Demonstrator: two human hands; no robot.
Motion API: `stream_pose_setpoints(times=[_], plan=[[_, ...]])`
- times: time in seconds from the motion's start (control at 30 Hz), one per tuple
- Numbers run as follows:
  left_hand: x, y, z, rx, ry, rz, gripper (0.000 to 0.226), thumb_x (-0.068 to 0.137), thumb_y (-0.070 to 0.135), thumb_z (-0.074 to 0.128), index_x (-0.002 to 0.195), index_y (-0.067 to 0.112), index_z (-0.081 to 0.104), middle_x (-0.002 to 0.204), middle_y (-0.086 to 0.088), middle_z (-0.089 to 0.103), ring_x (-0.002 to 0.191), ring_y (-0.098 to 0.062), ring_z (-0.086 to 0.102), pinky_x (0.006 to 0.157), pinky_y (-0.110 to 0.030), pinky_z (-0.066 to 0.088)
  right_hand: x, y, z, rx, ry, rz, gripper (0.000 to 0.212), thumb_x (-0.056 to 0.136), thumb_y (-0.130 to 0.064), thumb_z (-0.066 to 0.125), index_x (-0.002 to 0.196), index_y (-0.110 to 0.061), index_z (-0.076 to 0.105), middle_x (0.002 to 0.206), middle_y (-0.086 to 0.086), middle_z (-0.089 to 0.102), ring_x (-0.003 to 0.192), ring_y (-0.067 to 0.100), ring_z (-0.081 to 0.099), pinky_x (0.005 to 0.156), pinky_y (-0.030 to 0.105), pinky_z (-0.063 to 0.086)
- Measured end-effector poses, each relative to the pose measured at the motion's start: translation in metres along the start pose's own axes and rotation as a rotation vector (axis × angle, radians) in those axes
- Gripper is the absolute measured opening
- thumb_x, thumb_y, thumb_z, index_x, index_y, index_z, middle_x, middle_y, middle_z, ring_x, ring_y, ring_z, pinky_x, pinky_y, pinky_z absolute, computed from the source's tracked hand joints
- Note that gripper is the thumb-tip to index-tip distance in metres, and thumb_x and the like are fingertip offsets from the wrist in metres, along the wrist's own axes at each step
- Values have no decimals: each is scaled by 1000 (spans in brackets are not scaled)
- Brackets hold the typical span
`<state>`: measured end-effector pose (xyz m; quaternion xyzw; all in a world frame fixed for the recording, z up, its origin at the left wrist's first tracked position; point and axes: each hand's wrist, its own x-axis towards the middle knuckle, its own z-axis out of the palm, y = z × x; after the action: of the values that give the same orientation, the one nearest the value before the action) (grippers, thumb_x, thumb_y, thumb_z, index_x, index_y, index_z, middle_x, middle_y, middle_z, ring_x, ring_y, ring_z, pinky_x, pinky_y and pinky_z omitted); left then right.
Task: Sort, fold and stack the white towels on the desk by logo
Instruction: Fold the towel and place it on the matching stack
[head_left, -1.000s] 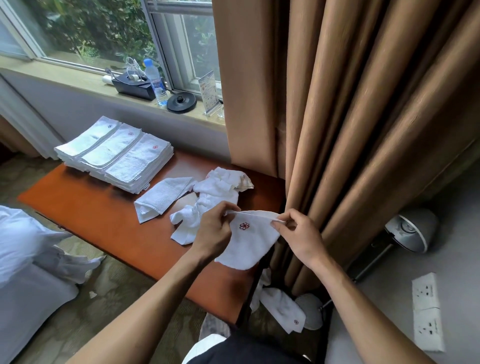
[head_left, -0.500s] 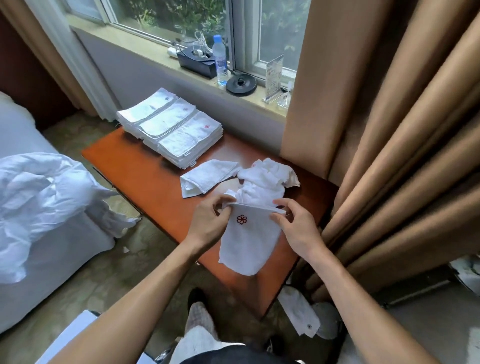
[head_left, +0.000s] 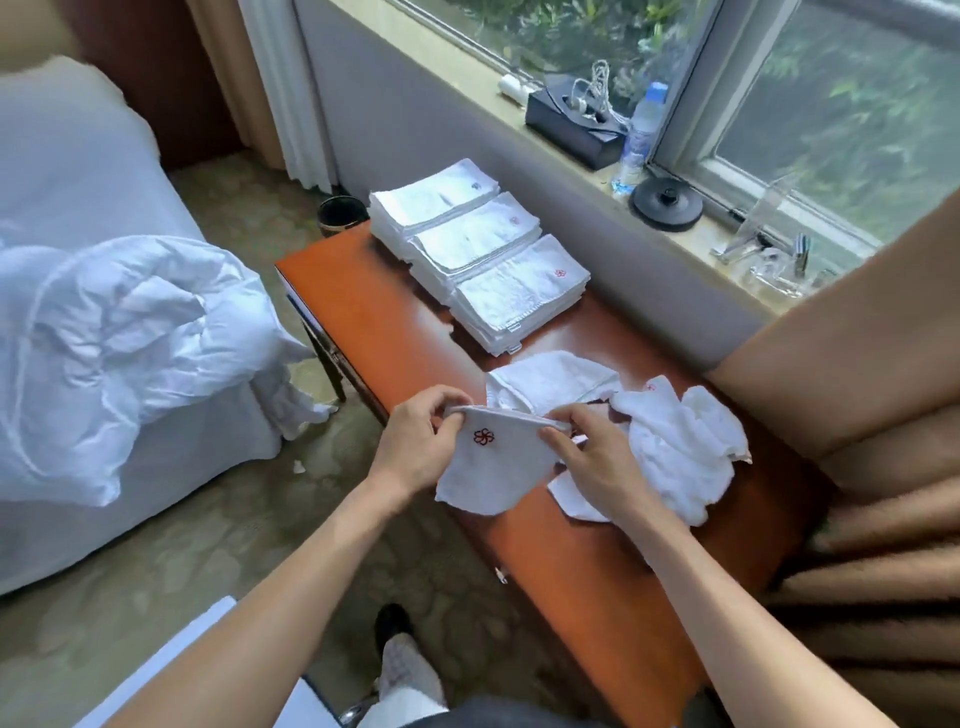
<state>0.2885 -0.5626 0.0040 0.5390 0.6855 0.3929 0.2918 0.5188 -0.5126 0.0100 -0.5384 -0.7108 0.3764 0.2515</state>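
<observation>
Over the desk (head_left: 363, 312), left hand (head_left: 415, 447) and right hand (head_left: 597, 460) each pinch the towel (head_left: 488, 478) by its top edge in a tight grip, red-logo stack (head_left: 519, 296) at twelve o'clock.

A white towel (head_left: 493, 470) bore a dark red flower-shaped logo (head_left: 483, 437) against the glossy orange-brown desk (head_left: 374, 312). The folded stacks (head_left: 472, 239) were white, the nearer two marked in red. The curtains (head_left: 857, 374) were tan, the carpet (head_left: 182, 561) mottled olive and beige, and the bedding (head_left: 130, 338) white.
</observation>
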Motion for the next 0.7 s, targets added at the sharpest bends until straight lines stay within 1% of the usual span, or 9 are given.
stream_pose_setpoints(times=[0.07,0.1,0.17,0.23,0.33,0.37,0.43,0.53,0.7], plan=[[21,-18,-31,50,10,4,19,97,15,64,102,32,71,101,18,70,90,-2,63,78,-24,54,27,-24,22,-23,-25,-31,4,98,-17,71,101,-15,70,96,-7,67,88,17,62,79,35,51],[30,-26,-46,64,17,0,17,98,17,63,105,31,70,104,17,70,93,-7,64,81,-31,56,39,-36,33,-42,-37,-58,3,98,-18,70,100,-17,70,97,-7,68,90,16,62,79,33,51],[45,-43,-75,84,37,0,17,100,18,61,108,31,68,107,16,69,98,-10,65,84,-37,58,63,-58,56,-58,-51,-95,2,99,-22,70,99,-23,68,95,-11,67,89,15,62,75,27,51],[58,-59,-103,110,72,11,17,99,18,61,108,31,68,108,17,70,99,-10,65,85,-38,58,86,-78,79,-68,-60,-115,1,99,-25,70,99,-25,68,93,-15,66,86,13,62,71,23,49],[78,-82,-135,159,117,7,18,100,18,60,110,30,68,109,16,70,99,-9,64,85,-36,57,113,-100,109,-67,-103,-121,5,100,-19,67,104,-17,71,94,-13,66,88,15,63,70,24,46],[84,-88,-141,184,134,9,17,100,19,60,110,30,67,110,15,70,99,-10,64,84,-36,57,121,-105,116,-71,-118,-129,7,101,-18,66,107,-16,71,96,-11,66,89,14,63,69,21,45],[94,-100,-152,242,166,6,17,101,21,60,114,31,64,112,14,70,100,-13,65,84,-35,54,136,-115,128,-78,-126,-146,9,101,-16,66,109,-16,70,97,-11,65,89,5,60,69,12,42],[109,-115,-163,324,185,2,16,101,24,59,115,31,63,114,12,71,101,-16,67,81,-33,51,160,-120,142,-57,-136,-149,11,101,-14,67,111,-15,70,100,-10,65,90,-2,58,72,7,42],[132,-128,-176,413,168,-56,14,100,20,60,111,28,65,111,10,72,100,-17,65,85,-37,53,204,-114,168,-14,-185,-184,6,102,-21,64,107,-20,66,99,-12,64,90,1,58,72,10,43]])
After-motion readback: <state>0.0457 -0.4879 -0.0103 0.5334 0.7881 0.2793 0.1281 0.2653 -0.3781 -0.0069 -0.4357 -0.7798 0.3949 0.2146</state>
